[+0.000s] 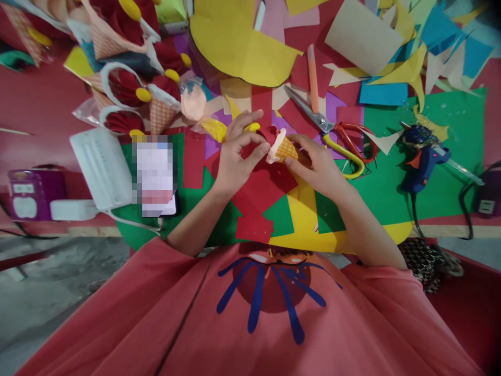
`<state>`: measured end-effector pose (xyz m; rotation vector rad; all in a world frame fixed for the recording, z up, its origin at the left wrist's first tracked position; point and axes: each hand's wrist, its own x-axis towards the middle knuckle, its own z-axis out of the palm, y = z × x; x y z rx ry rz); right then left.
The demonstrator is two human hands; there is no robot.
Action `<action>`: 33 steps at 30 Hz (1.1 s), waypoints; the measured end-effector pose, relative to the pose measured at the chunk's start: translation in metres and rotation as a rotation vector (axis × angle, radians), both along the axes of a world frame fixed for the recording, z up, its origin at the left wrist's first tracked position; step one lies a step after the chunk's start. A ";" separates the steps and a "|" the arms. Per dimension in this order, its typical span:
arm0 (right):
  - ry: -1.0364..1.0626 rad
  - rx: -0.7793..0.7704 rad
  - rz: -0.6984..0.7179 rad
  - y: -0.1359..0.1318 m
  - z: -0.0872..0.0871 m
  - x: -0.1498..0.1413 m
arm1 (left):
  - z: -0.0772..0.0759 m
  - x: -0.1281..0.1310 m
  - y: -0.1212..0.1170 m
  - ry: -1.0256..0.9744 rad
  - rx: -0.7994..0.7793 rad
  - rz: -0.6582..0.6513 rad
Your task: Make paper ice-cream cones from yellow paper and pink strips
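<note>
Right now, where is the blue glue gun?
In the head view, the blue glue gun lies on the green sheet, to the right of the scissors.

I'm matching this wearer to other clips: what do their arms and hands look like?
Both the left hand and right hand are bare: no gloves, watch or bracelet visible. The forearms are uncovered, emerging from loose, plain coral-red sleeves ending around the elbows.
</note>
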<state>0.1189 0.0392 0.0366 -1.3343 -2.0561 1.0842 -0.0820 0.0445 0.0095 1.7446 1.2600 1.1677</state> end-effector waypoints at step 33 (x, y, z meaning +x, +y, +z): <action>0.099 0.106 -0.133 -0.005 -0.010 -0.006 | -0.001 0.001 -0.004 -0.023 0.235 0.093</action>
